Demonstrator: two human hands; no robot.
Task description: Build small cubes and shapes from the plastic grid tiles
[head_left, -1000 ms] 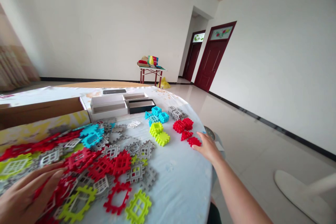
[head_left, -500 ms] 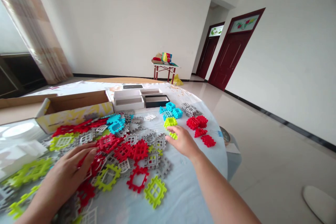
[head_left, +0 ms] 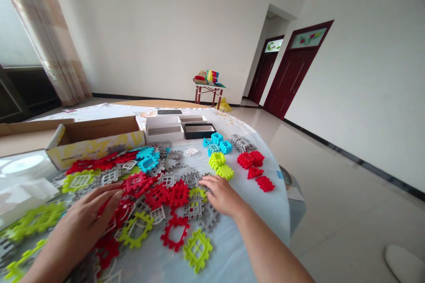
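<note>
My left hand (head_left: 86, 212) lies over the left part of a mixed pile of notched plastic building pieces, its fingers stretched out across red pieces (head_left: 123, 210). At the pile's right edge, my right hand (head_left: 223, 195) is open, its fingertips over grey pieces (head_left: 191, 180). Just beyond it sit lime-green pieces (head_left: 217, 159), one lying flat in front of a small stack. Nearer me are a lime window piece (head_left: 198, 250) and a red frame piece (head_left: 175, 233). What lies under my left palm is hidden.
Sorted blue (head_left: 217, 138), grey (head_left: 242, 143) and red stacks (head_left: 250, 159) stand at the right of the round table. Behind the pile are an open cardboard box (head_left: 96, 148), white trays (head_left: 165, 131) and a black-edged tray (head_left: 200, 131). White packaging (head_left: 25, 196) lies at the left.
My right hand has let go of a lime-green piece beside the lime stack and moved back toward the pile's grey pieces. My left hand has stayed in place.
</note>
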